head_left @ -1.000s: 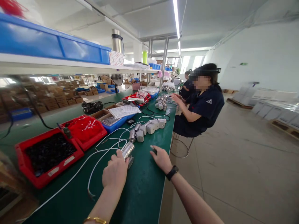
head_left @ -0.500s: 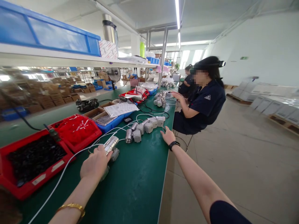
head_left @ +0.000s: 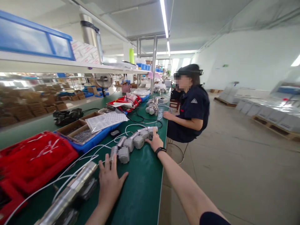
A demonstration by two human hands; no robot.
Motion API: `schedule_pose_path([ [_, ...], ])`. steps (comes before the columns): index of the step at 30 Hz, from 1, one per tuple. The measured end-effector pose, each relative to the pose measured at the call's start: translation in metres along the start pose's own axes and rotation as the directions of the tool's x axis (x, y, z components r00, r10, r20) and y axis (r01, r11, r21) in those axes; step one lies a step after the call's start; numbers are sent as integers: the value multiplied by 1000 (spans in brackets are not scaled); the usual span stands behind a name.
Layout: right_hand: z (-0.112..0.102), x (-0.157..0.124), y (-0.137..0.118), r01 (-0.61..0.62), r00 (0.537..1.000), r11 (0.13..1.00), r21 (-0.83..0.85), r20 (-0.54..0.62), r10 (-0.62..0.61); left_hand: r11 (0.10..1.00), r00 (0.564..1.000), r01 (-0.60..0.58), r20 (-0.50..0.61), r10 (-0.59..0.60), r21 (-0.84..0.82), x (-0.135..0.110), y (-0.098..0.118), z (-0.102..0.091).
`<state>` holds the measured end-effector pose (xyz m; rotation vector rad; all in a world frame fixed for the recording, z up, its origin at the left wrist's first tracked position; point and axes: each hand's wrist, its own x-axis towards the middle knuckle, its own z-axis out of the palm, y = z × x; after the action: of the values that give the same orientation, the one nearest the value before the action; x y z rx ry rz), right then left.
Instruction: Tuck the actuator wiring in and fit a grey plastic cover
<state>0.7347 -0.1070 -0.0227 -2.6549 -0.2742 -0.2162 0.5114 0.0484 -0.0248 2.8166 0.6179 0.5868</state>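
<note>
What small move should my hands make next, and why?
Perhaps close your left hand on the nearest gray box of the row: that hand is spread open beside it, while your right hand is at the far box.

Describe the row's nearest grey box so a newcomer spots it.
On the green bench, find the row of grey boxes running toward the right hand. Go to its near end, just beyond the left hand. The grey box there looks the largest of the row, with no box on its near side.
</note>
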Motion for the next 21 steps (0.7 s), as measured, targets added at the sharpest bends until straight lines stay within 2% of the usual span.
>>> schedule_pose_path([
  [2, 7, 0, 1, -12, 1000, 1000, -28, -24, 12, 998, 998, 65, 1, -65, -24, 15, 5, 17],
  [4, 11, 4, 3, -14, 999, 999, -48, -35, 12, 996, 996, 83, -21, -84, -43, 27, 10, 25],
  [7, 13, 14, 7, 3, 1000, 998, -65, -30, -5, 992, 992, 116, -41, -118, -46, 40, 19, 27],
  [10, 13, 30, 10, 30, 999, 997, -77, -21, -32, 988, 989, 148, -2, -148, -36, 49, 32, 25],
  [16, 19, 65, 13, 47, 998, 994, -102, -26, -50, 989, 989, 145, -7, -145, 9, 75, 53, 34],
  [21, 25, 76, 14, 23, 999, 993, -115, -41, -28, 996, 992, 69, -114, -62, 58, 88, 49, 53],
])
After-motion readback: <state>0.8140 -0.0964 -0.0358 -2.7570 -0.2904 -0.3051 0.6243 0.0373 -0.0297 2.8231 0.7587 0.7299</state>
